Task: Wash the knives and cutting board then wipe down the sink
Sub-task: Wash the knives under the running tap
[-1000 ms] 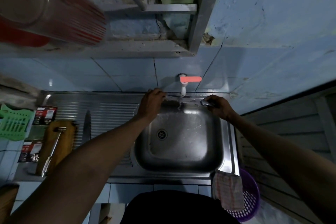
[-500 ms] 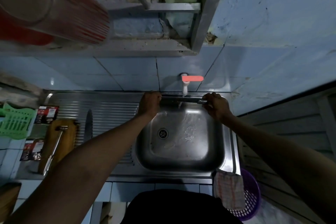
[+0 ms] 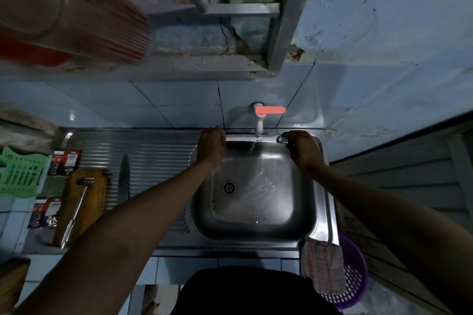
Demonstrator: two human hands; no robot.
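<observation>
Both forearms are bare from elbow to wrist — no sleeves, watch or bands show. The left hand [image 3: 210,146] and right hand [image 3: 302,149] wear no gloves or rings. A dark, plain garment [image 3: 245,291] covers the torso — black-looking in dim light.

The sink [image 3: 256,225] is the landmark. A tap [image 3: 259,123] sits on the wall behind it, water running into the basin, whose drain [image 3: 229,187] lies left of centre. A knife [image 3: 249,138] is held crosswise under the tap between the left hand [image 3: 210,146] and the right hand [image 3: 300,147]. Left of the sink, on the draining board [image 3: 153,158], lies another knife [image 3: 124,178]; further left a cutting board [image 3: 76,202] carries a third knife [image 3: 76,210]. A cloth [image 3: 323,266] hangs at the sink's near right corner, above a basket [image 3: 354,281].
</observation>
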